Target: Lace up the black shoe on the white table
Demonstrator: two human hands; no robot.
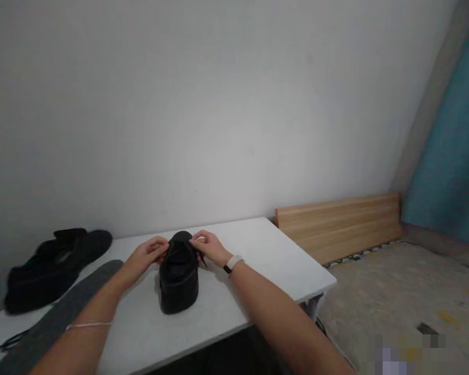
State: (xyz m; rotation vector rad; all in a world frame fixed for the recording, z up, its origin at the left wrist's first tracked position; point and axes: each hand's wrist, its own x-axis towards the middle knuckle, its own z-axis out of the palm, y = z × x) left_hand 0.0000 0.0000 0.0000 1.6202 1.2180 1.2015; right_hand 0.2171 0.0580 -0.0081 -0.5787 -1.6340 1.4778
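A black shoe [179, 289] stands upright on the white table, its heel towards me and its toe towards the wall. My left hand [150, 254] is closed in a pinch on the left edge of the shoe's upper, near the lacing. At the opposite edge, my right hand [211, 248] pinches a black shoelace [203, 260], whose loose end dangles below the fingers. The exact spot under each fingertip is small and dark. Left of my left forearm lies a long, dark grey, flat piece [76, 294] with a rounded end.
A second black shoe [47, 271] rests at the table's left, and a loose black lace [10, 341] lies near the front left. The white table [273, 271] ends at the right. Beyond it are a wooden board [338, 224], a patterned bed-like surface [379, 291] and a blue curtain [445, 146].
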